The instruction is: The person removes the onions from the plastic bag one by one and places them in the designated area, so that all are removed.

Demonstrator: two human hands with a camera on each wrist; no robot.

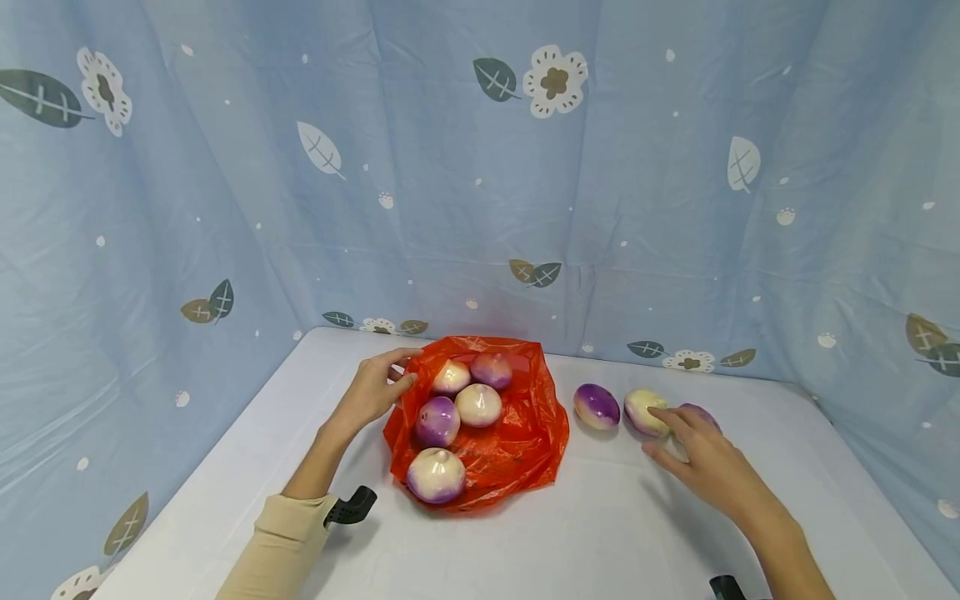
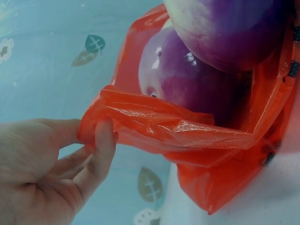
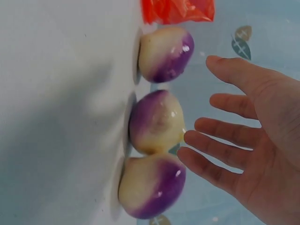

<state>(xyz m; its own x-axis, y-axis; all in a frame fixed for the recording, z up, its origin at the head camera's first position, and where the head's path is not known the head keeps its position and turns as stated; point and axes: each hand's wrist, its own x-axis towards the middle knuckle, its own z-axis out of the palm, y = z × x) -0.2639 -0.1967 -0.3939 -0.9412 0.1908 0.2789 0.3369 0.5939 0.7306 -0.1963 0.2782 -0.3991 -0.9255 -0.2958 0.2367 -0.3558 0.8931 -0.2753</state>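
Overall, a blue patterned curtain (image 1: 450,208) hangs behind a white table (image 1: 615,533), on which a red plastic bag (image 1: 517,458) lies spread, its mouth upward. At its left edge, the left hand (image 1: 371,387) pinches the rim between thumb and fingers. Over on the right, the right hand (image 1: 708,467) reaches out with its fingers wide and nothing held; whether a fingertip touches anything, I cannot tell.

Smaller than these are the purple-and-white turnips. At least five show in the bag, the front turnip (image 1: 437,476) sitting near its near edge. Three lie outside in a row: the left turnip (image 1: 597,407), the middle turnip (image 1: 645,410) and the right turnip (image 1: 707,414), partly behind the hand. I judge the handling partway along, with most turnips inside and those three out; which way they are going cannot be told.
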